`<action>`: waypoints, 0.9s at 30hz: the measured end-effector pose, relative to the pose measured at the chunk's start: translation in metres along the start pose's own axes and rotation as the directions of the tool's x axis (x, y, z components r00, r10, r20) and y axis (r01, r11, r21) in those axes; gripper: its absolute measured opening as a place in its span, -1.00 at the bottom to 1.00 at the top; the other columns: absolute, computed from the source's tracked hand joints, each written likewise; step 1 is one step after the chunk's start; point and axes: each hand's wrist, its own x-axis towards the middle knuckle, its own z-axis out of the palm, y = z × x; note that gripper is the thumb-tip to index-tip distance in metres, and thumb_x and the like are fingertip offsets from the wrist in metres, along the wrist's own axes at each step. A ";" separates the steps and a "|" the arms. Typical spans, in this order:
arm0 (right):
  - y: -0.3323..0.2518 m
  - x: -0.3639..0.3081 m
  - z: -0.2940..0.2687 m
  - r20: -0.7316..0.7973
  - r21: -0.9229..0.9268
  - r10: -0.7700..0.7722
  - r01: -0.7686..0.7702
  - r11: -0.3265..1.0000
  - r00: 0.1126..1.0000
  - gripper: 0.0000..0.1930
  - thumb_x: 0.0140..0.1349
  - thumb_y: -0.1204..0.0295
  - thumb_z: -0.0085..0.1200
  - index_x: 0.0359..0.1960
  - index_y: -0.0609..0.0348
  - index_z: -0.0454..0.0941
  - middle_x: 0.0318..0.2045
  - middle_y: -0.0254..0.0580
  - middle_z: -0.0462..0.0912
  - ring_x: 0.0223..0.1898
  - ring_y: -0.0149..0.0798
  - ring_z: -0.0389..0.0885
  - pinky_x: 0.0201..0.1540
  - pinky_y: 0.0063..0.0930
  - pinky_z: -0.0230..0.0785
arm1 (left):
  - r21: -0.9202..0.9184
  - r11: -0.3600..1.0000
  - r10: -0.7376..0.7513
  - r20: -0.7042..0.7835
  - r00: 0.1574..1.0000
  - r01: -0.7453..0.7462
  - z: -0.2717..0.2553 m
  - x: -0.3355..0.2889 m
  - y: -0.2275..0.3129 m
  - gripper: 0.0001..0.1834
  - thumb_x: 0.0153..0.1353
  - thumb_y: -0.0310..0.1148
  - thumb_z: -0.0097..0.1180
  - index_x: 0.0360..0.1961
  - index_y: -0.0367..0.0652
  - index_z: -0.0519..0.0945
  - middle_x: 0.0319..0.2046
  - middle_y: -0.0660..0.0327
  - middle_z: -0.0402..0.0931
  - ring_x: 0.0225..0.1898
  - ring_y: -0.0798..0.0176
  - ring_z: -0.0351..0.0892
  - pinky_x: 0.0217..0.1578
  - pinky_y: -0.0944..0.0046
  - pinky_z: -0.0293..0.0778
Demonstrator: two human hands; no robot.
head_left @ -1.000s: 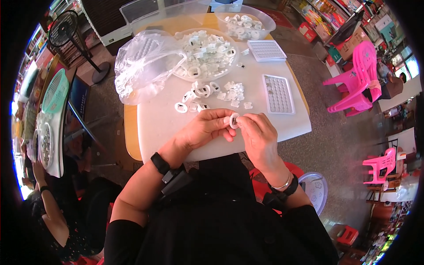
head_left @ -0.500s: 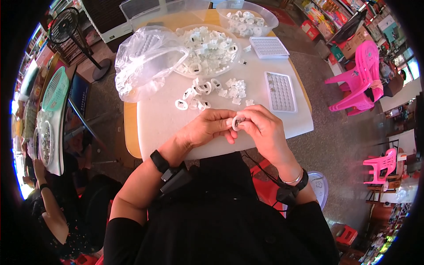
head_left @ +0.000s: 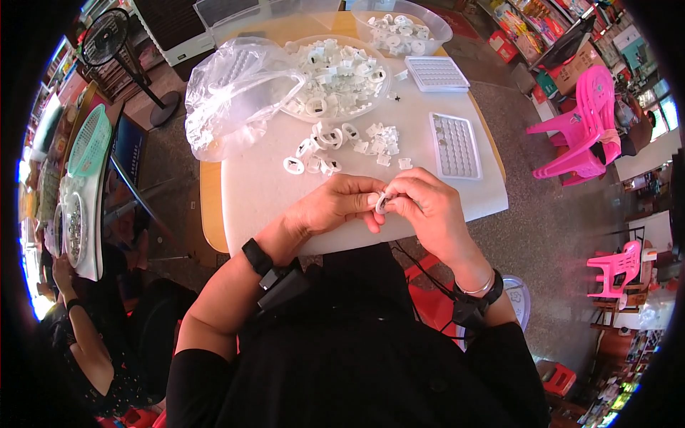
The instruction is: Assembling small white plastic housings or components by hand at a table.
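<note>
Over the front of the white-topped table, my left hand (head_left: 339,205) and my right hand (head_left: 426,212) meet, both closed on one white plastic ring (head_left: 381,202). The left thumb presses one side of it; the right thumb and fingers pinch the other. Whatever sits inside the ring is too small to make out. Just beyond my fingers lies a small heap of similar white rings (head_left: 326,138), some with dark parts in them. Beside it is a pile of small translucent white clips (head_left: 380,140), with one loose clip (head_left: 405,163) nearer my right hand.
A bowl of white pieces (head_left: 387,91) and a crumpled clear plastic bag (head_left: 227,135) stand farther back. Another clear bowl (head_left: 444,36) is at the far edge. Two white trays with small pockets lie at right, the nearer tray (head_left: 477,171) and the farther one (head_left: 435,88). A co-worker's arm (head_left: 89,335) shows at left.
The ring has turned slightly between my fingers, and my right hand has shifted a little. The piles, bowls and trays stay as they were.
</note>
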 end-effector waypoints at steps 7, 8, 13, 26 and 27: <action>0.001 -0.001 0.008 -0.050 -0.057 -0.038 0.035 0.998 0.998 -0.91 0.10 0.65 0.10 -0.33 0.30 0.51 -0.35 -0.20 0.53 -0.36 -0.32 0.58 -0.31 -0.49 0.45 | -0.154 0.987 -0.036 0.006 0.999 0.036 0.001 0.000 0.004 -0.69 0.34 -0.34 -0.02 -0.06 -0.39 0.49 -0.31 0.15 0.52 -0.25 0.28 0.55 -0.21 0.31 0.53; 0.002 -0.001 0.008 -0.055 -0.067 -0.051 0.048 0.997 0.997 -0.91 0.11 0.66 0.10 -0.34 0.30 0.51 -0.35 -0.20 0.53 -0.36 -0.31 0.58 -0.31 -0.49 0.45 | -0.185 0.982 -0.038 0.011 0.999 0.039 0.000 0.000 0.004 -0.70 0.33 -0.34 0.00 -0.07 -0.39 0.50 -0.29 0.15 0.52 -0.24 0.28 0.55 -0.22 0.31 0.53; 0.004 -0.002 0.007 -0.047 -0.085 -0.053 0.049 0.995 0.997 -0.92 0.12 0.65 0.09 -0.33 0.31 0.51 -0.36 -0.20 0.53 -0.36 -0.32 0.57 -0.31 -0.49 0.44 | -0.182 0.982 -0.043 0.043 0.998 0.050 -0.003 -0.002 0.004 -0.71 0.30 -0.34 0.04 -0.09 -0.37 0.51 -0.29 0.15 0.52 -0.24 0.26 0.55 -0.23 0.29 0.54; -0.003 -0.002 0.019 -0.203 0.057 -0.007 0.019 0.998 0.979 -0.82 0.17 0.57 0.09 -0.18 0.32 0.53 -0.30 -0.11 0.55 -0.29 -0.22 0.60 -0.23 -0.43 0.45 | -0.326 0.945 0.005 -0.016 1.000 -0.010 -0.006 -0.002 0.001 -0.63 0.27 -0.33 0.07 -0.01 -0.41 0.45 -0.27 0.12 0.54 -0.30 0.26 0.56 -0.32 0.31 0.56; -0.003 -0.002 0.020 -0.205 0.056 -0.006 0.018 0.998 0.979 -0.82 0.17 0.57 0.09 -0.18 0.32 0.53 -0.30 -0.11 0.55 -0.29 -0.22 0.60 -0.23 -0.43 0.45 | -0.326 0.945 0.004 -0.014 1.000 -0.008 -0.005 -0.002 0.001 -0.63 0.27 -0.33 0.07 -0.01 -0.41 0.45 -0.27 0.12 0.54 -0.30 0.26 0.56 -0.32 0.31 0.56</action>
